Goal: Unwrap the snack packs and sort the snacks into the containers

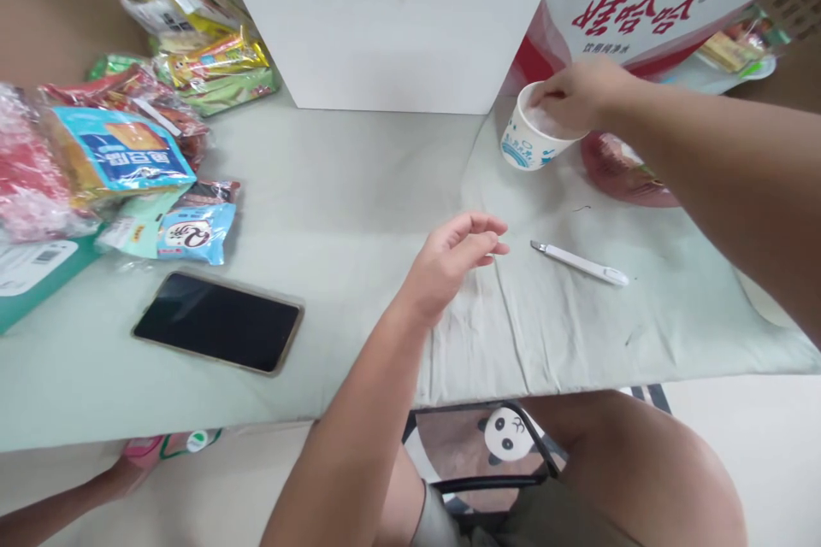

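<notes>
My right hand (574, 98) reaches into a white paper cup (527, 141) with blue print, its fingers bent down inside the rim; whatever they touch in there is hidden. The cup stands upright near the white box. Over the middle of the cloth, my left hand (452, 255) hovers with fingers loosely curved and apart, holding nothing. A white utility knife (581, 264) lies to the right of it, below the cup. Farther left, a black phone (218, 320) rests flat.
Packaged snacks (138, 149) crowd the left side. A large white box (398, 26) stands at the back, beside a red-and-white carton (632, 8). A reddish package (625, 171) lies under my right forearm. Another person's hand (132, 470) shows below the table edge.
</notes>
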Motion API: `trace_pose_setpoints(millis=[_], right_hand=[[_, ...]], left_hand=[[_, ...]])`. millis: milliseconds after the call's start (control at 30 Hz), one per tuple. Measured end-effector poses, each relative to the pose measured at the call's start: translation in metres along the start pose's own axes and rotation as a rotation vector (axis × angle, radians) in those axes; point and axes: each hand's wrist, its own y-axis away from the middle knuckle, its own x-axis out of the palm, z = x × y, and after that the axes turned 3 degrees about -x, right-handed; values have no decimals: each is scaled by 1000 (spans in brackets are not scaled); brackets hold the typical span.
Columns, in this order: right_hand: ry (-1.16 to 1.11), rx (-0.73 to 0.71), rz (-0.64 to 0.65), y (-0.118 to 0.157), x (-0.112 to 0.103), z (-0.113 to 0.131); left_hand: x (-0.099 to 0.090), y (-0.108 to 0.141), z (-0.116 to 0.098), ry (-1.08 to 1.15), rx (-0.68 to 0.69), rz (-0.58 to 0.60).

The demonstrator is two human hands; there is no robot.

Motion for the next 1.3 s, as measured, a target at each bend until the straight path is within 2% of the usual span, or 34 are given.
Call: trace_pose_setpoints(millis=[100,167,267,333,400,500,600,667,733,800,867,967,1067,1167,1300], right_hand=[[66,-41,65,4,-2,4],[101,-32,57,13,-11,9],[132,-24,-92,31,-29,27],[86,-114,-232,43,-35,50],[-46,-310,-298,52,-32,83],[-246,-620,-236,61,-17,149],[-387,-837,-193,64,-1,226],[-450,-897,-144,62,6,276],[-487,-899,-110,59,9,320],[-500,-874,-88,55,11,353],[-515,-847,-84,50,13,375],[-551,-828,-92,44,16,390],[-545,-824,-90,41,17,388],[-499,-838,-102,44,15,371],[-458,-816,-87,57,17,332]], left_hand=[[0,-1,-4,25,6,-45],[0,-1,-7,57,22,-104],[-3,1,-12,125,59,-255],[-7,4,-14,169,114,-385],[-15,8,-17,189,235,-513],[-31,17,-25,169,509,-702],[-50,32,-37,166,745,-937],[-62,43,-45,199,887,-1087],[-72,53,-50,231,996,-1183],[-82,61,-53,220,1009,-1225],[-90,66,-53,193,953,-1241],[-101,71,-51,188,820,-1251],[-106,74,-50,169,756,-1271],[-105,74,-49,106,782,-1284],[-97,71,-48,107,841,-1247]])
